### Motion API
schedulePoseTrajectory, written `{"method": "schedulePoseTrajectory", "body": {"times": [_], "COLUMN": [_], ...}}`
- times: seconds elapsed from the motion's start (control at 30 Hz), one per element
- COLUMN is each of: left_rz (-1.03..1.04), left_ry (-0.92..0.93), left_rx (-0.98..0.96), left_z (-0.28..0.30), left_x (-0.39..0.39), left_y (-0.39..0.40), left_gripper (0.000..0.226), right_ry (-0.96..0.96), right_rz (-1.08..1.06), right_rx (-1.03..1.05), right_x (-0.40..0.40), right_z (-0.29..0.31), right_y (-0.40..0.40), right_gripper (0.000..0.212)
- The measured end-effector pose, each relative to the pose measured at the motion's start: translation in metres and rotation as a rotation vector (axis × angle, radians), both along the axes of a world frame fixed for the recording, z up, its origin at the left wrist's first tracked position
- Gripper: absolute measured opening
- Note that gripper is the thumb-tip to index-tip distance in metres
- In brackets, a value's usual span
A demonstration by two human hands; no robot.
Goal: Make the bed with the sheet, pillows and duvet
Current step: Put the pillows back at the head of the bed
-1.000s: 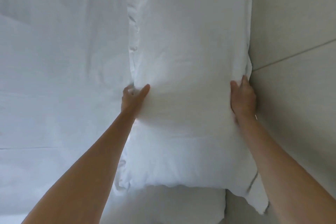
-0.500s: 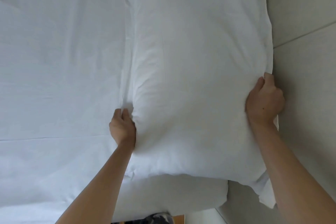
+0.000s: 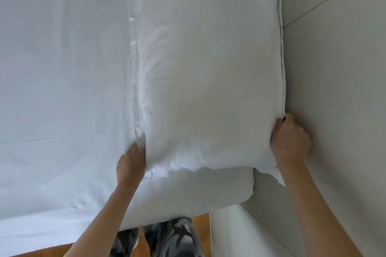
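— So, from the head camera, where is the pillow [image 3: 206,81]?

— It lies lengthwise along the right side of the bed, on the white sheet [image 3: 62,89], with its right edge just beside the grey padded headboard [image 3: 338,89]. Its near end overlaps a second pillow [image 3: 200,190], which sticks out beneath it toward the person.

— And the hands?

— The left hand [image 3: 130,165] is at the pillow's near left corner. Its fingers are tucked behind the flap of the pillowcase there, so I cannot tell whether they are curled on the cloth or only pushed in against it. The right hand [image 3: 290,142] is at the near right edge, fingers curled together and clamped on the seam of the pillowcase, knuckles close against the headboard.

— Is the pillow flat?

— Mostly. The cloth is creased along the left side above the left hand, and a loose corner of the pillowcase hangs down past the right wrist.

— Anything else in sight?

— At the bottom, the person's legs in grey camouflage trousers [image 3: 167,238] stand on a wooden floor [image 3: 200,218] at the edge of the bed.
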State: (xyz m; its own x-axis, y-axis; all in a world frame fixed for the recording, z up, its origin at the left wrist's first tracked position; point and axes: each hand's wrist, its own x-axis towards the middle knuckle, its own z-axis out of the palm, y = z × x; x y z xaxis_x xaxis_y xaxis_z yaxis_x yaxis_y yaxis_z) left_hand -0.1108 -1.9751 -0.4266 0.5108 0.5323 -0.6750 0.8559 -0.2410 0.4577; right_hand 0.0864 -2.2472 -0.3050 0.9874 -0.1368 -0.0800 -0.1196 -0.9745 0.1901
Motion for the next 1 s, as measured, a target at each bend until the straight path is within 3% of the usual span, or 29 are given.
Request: {"method": "schedulePoseTrajectory", "body": {"times": [0.23, 0.37, 0.53, 0.7, 0.87, 1.0], "left_rz": [0.253, 0.16, -0.082, -0.061, 0.227, 0.206], "left_ry": [-0.109, -0.11, -0.03, -0.023, -0.225, -0.513], "left_rx": [-0.089, 0.011, 0.093, 0.219, 0.248, 0.216], "left_z": [0.028, 0.017, 0.004, 0.006, 0.03, 0.056], "left_x": [-0.021, -0.052, -0.046, -0.056, -0.028, 0.049], "left_y": [-0.033, -0.007, 0.008, -0.011, -0.03, -0.02], "left_gripper": [0.034, 0.039, 0.037, 0.015, 0.041, 0.048], "right_ry": [-0.178, -0.254, -0.134, -0.041, -0.125, -0.202], "right_rz": [0.018, 0.076, 0.138, 0.203, 0.418, 0.662], "right_rx": [0.124, 0.152, 0.053, -0.103, 0.039, 0.217], "right_x": [-0.014, -0.012, -0.003, -0.012, -0.013, 0.019], "right_z": [0.023, 0.062, 0.082, 0.066, 0.048, 0.033], "right_y": [-0.001, -0.003, 0.0, -0.009, 0.012, 0.078], "right_gripper": [0.023, 0.027, 0.031, 0.022, 0.044, 0.048]}}
